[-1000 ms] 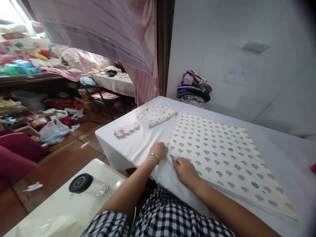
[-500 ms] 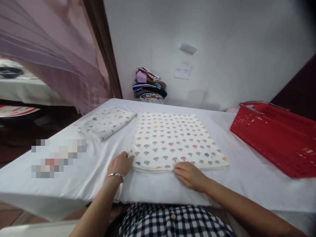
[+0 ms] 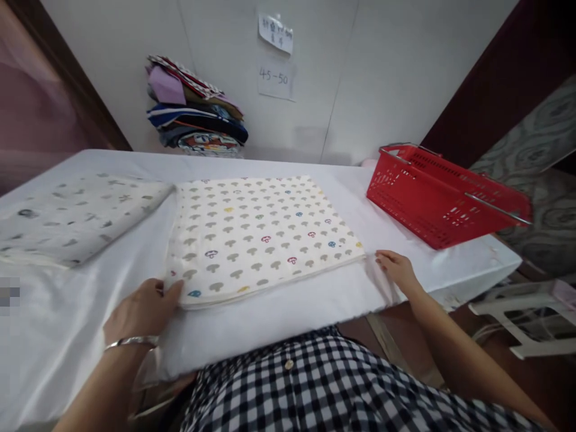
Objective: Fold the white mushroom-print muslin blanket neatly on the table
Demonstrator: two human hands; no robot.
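Note:
A folded white cloth with a mushroom print (image 3: 252,240) lies flat on the table, grey mushrooms mixed with a few coloured ones. My left hand (image 3: 146,309), a silver bracelet at its wrist, is closed on the cloth's near left corner, with the thumb at the edge. Just beyond the near right corner is my right hand (image 3: 398,270), apart from the cloth. Its fingers are bent together low over the white tablecloth (image 3: 279,318), and what they pinch, if anything, is hidden. To the left lies another folded white cloth with small grey motifs (image 3: 90,216).
A red plastic basket (image 3: 432,198) with metal handles stands on the table's right side. Behind the table, a pile of folded fabrics (image 3: 198,114) rests against the wall. A white plastic stool (image 3: 531,318) is at the lower right. Paper notes (image 3: 276,78) hang on the wall.
My view has swung right, bringing the red basket into sight. My right hand has moved rightward along the cloth's front edge, past its corner. My left hand has stayed at the left corner.

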